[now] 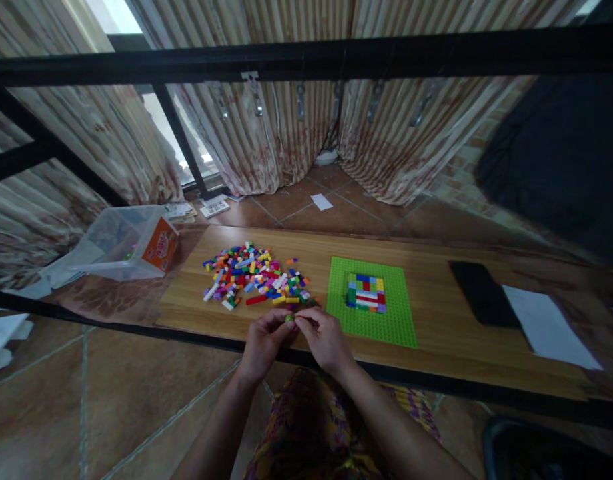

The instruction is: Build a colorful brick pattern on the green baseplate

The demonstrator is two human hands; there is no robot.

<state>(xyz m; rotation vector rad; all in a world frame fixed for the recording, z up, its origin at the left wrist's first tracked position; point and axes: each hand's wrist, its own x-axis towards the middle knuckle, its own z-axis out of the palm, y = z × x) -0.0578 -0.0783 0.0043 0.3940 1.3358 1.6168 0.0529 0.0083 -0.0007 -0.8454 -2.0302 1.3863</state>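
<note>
My left hand [266, 339] and my right hand [326, 339] meet over the front edge of the table, fingertips pinched together. Between them is a small yellow-green toy brick [289, 319], mostly covered by the fingers. Just beyond the hands lies a loose heap of many-coloured toy bricks [253, 270]. To the right of my right hand is a green baseplate [401, 313]. On it stands a roughly square, multicoloured brick structure [366, 293], with white and red rows across its middle.
A clear plastic box [121, 250] with an orange label stands left of the wooden board [186, 303]. At the right lie a black flat object [479, 290] and a white sheet [551, 327]. A dark metal bar [306, 60] crosses above, with clips hanging from it before curtains.
</note>
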